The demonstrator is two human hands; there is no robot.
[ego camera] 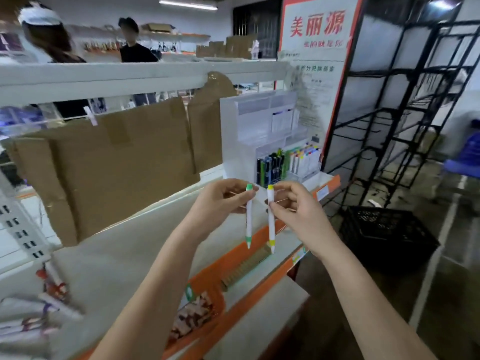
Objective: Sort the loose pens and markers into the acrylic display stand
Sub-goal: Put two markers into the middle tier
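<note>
My left hand (pixel 220 201) pinches a white marker with green ends (pixel 248 219), held upright. Beside it my right hand (pixel 293 203) pinches a white marker with yellow ends (pixel 271 224), also upright. Both markers hang just in front of and below the acrylic display stand (pixel 241 141) on the white shelf. The stand's lower tier holds dark pens (pixel 270 165) on the left and white markers with coloured caps (pixel 304 159) on the right. Its upper tiers look mostly bare.
Taped cardboard (pixel 109 165) lines the shelf back to the left. Loose pens (pixel 31 315) lie at the shelf's near left. A black crate (pixel 387 235) and black wire rack (pixel 405 113) stand right. Two people stand behind the shelving.
</note>
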